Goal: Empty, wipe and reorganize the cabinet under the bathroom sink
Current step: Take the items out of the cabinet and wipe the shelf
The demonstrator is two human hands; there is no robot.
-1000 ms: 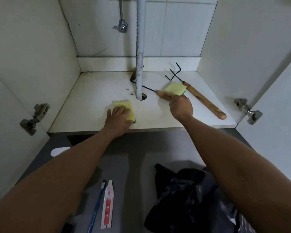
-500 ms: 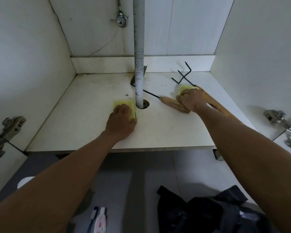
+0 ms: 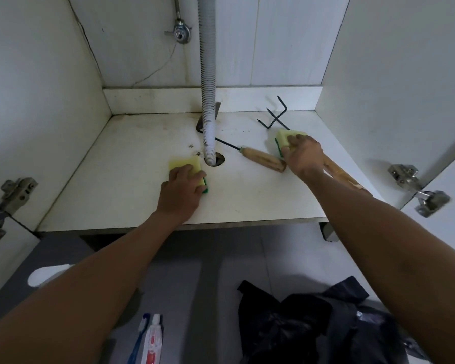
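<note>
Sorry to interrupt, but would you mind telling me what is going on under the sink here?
A person is wiping the cabinet floor with two yellow sponges. The left hand presses one sponge beside the drain hose; the right hand holds the other sponge over two wooden-handled tools not yet removed. A toothbrush, toothpaste and a black bag lie on the floor outside.

White cabinet, yellow sponges, wood-toned tool handles

The cabinet floor (image 3: 142, 195) is white with brown stains; both sponges (image 3: 185, 166) (image 3: 284, 139) are yellow backed with green. The ribbed pipe (image 3: 208, 82) is white, the bag (image 3: 313, 324) black, the toothbrush (image 3: 139, 337) blue.
</note>
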